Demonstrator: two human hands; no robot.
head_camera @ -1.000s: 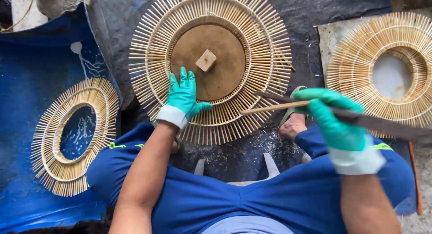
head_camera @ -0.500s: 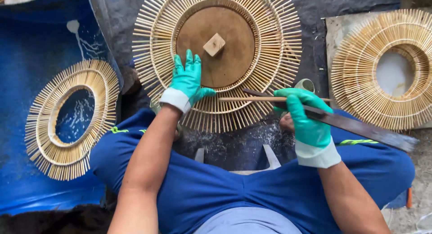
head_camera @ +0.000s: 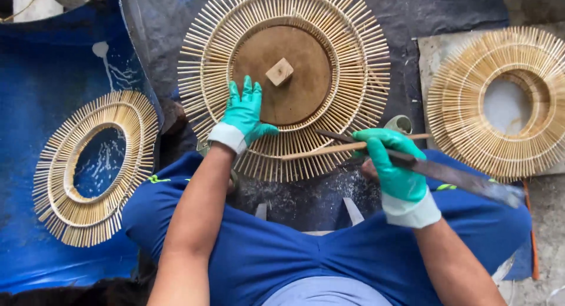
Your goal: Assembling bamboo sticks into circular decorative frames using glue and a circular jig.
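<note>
A round sunburst frame of bamboo sticks (head_camera: 359,53) lies in front of me, with a brown wooden disc (head_camera: 294,100) and a small wood block (head_camera: 279,71) at its middle. My left hand (head_camera: 244,114), in a green glove, rests flat on the frame's lower left ring, fingers spread. My right hand (head_camera: 391,164), also gloved, grips a long dark blade (head_camera: 465,179) together with a thin bamboo stick (head_camera: 321,150) that points left over the frame's lower edge.
A second sunburst frame (head_camera: 88,170) lies on blue sheeting (head_camera: 47,64) at the left. A stack of similar frames (head_camera: 500,100) sits on a board at the right. My legs in blue trousers (head_camera: 282,253) fill the foreground. A small roll of tape (head_camera: 401,124) lies beside the frame.
The view has shifted a little. My right hand with the blade and stick has stayed near the frame's lower right edge; my left hand stays flat on the frame.
</note>
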